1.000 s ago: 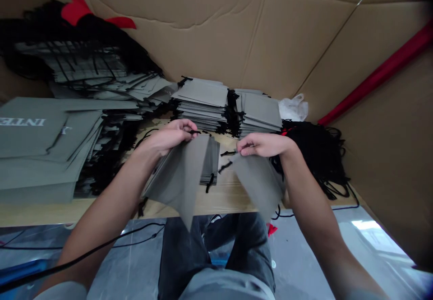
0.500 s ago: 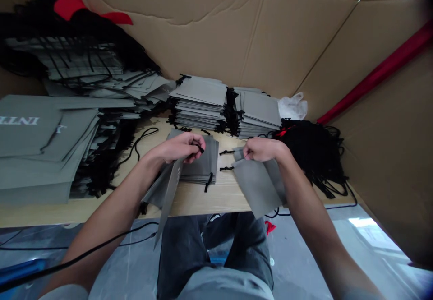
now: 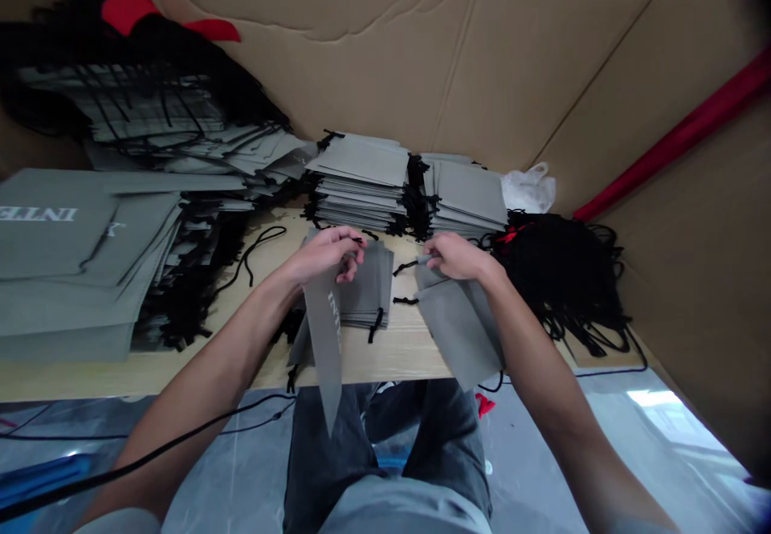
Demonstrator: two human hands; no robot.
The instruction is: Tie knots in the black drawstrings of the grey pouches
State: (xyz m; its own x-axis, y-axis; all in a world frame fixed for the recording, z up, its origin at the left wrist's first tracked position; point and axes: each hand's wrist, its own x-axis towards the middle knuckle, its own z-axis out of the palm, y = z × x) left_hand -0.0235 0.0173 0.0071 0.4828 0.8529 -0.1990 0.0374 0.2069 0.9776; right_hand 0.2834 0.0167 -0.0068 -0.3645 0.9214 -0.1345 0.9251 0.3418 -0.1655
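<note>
My left hand is closed on the top of a grey drawstring bag, which hangs edge-on past the table front with white lettering showing. A bit of black cord pokes out at its fingertips. Behind that hand lies a small pile of grey bags with black cord ends. My right hand has its fingers curled together at the upper edge of another grey drawstring bag; the fingertips are partly hidden. Two knotted black cord ends stick out leftward from the bags there.
Two neat stacks of grey bags stand at the back by the cardboard wall. Larger bag piles fill the left. On the right lie a heap of black cords and a clear plastic bag. A black cable crosses at lower left.
The bag in my left hand has swung to the right and turned, showing more lettering. My right hand has shifted slightly left and up along the bag's edge.
</note>
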